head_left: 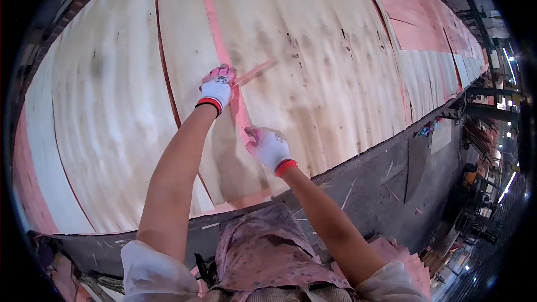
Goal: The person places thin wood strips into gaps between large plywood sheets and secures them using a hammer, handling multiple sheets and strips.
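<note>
Both my hands wear white knit gloves with pink-stained fingers and red cuffs. A long pink veneer strip [211, 17] runs from the far edge towards me over pale wood veneer sheets [335, 89]. My left hand [217, 86] is closed at this strip, fingers bent down on it. A short pink strip [258, 71] sticks out to the right from beside those fingers; its near end is hidden. Nearer to me, my right hand [269, 146] pinches the long strip's edge between thumb and fingers. Dark knots and small splits mark the veneer.
Narrow reddish gaps [163, 61] separate neighbouring sheets. Pink sheets [408, 17] lie at the far right. Below the stack's near edge is a grey floor [369, 196] with scattered slivers. A pink-stained apron [263, 251] covers my front. Machinery [475, 223] stands at right.
</note>
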A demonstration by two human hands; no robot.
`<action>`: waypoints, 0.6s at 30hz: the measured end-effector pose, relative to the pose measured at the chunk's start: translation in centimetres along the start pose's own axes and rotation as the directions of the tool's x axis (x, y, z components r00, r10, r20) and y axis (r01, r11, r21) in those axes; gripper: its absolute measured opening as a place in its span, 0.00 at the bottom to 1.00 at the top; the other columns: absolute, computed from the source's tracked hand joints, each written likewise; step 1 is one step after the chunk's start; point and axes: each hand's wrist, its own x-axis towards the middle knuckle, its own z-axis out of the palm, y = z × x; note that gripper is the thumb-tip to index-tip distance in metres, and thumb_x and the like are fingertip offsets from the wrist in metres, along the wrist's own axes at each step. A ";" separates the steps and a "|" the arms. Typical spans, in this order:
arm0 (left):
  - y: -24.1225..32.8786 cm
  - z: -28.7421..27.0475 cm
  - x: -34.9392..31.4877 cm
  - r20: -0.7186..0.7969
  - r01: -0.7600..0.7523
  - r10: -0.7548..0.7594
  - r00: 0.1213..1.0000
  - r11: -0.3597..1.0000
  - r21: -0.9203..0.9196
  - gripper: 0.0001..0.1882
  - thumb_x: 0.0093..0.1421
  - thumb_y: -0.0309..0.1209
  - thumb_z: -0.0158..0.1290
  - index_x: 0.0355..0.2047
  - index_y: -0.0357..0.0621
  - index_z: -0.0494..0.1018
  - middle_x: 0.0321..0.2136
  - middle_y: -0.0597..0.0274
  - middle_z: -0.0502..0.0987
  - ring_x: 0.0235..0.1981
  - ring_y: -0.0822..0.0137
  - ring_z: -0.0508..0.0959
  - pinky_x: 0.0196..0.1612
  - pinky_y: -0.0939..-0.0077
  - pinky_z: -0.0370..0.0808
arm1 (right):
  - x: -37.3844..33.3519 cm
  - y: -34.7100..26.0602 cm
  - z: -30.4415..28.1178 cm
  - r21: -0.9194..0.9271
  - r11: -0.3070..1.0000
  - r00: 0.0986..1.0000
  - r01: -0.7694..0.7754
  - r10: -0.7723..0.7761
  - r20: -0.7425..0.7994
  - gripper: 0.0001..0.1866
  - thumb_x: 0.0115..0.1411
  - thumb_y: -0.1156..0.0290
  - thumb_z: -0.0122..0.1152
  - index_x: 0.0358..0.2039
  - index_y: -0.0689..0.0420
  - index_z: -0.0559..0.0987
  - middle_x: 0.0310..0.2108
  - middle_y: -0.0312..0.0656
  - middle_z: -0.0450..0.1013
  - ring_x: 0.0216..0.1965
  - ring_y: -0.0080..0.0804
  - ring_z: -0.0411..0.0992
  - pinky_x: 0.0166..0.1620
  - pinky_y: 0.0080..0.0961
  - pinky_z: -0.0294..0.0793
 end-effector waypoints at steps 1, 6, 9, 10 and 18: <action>-0.2 0.0 0.1 0.003 0.000 0.000 1.000 1.000 0.011 0.27 0.52 0.36 0.54 0.53 0.53 0.65 0.58 0.61 0.64 0.57 0.59 0.67 0.55 0.64 0.68 | 0.0 -0.7 -0.1 0.002 1.000 1.000 0.002 -0.002 0.003 0.19 0.52 0.56 0.53 0.37 0.56 0.78 0.35 0.49 0.76 0.38 0.48 0.75 0.41 0.40 0.74; 0.3 0.0 0.3 0.005 -0.019 0.019 1.000 0.996 0.092 0.20 0.54 0.35 0.52 0.48 0.53 0.67 0.47 0.62 0.70 0.48 0.62 0.73 0.40 0.57 0.75 | 1.0 -1.5 -0.6 -0.181 0.972 0.984 -0.150 0.165 0.073 0.14 0.51 0.62 0.55 0.36 0.54 0.79 0.33 0.48 0.76 0.37 0.46 0.75 0.44 0.39 0.73; 0.2 1.3 0.6 -0.049 0.010 -0.003 0.999 0.990 0.140 0.19 0.54 0.35 0.51 0.48 0.53 0.67 0.46 0.63 0.71 0.46 0.61 0.73 0.35 0.57 0.75 | 1.6 -1.2 0.9 -0.313 0.947 0.997 -0.074 0.070 -0.023 0.11 0.52 0.63 0.56 0.33 0.53 0.79 0.30 0.46 0.77 0.35 0.44 0.76 0.40 0.38 0.73; 0.0 1.9 0.8 -0.105 0.030 -0.012 0.994 0.986 0.167 0.19 0.54 0.34 0.50 0.48 0.53 0.67 0.46 0.63 0.70 0.45 0.61 0.74 0.34 0.58 0.74 | 1.8 -1.2 1.5 -0.313 0.947 0.998 -0.069 0.067 -0.017 0.11 0.52 0.63 0.56 0.33 0.53 0.79 0.30 0.46 0.77 0.35 0.44 0.76 0.40 0.38 0.73; 1.4 0.6 0.1 -0.031 0.113 -0.110 0.993 0.984 0.141 0.29 0.46 0.33 0.59 0.50 0.53 0.65 0.48 0.60 0.68 0.50 0.60 0.70 0.48 0.64 0.73 | 3.6 2.0 -4.0 -0.677 0.723 0.982 0.136 -0.189 -0.004 0.06 0.51 0.64 0.55 0.27 0.50 0.76 0.26 0.40 0.76 0.29 0.38 0.76 0.30 0.40 0.66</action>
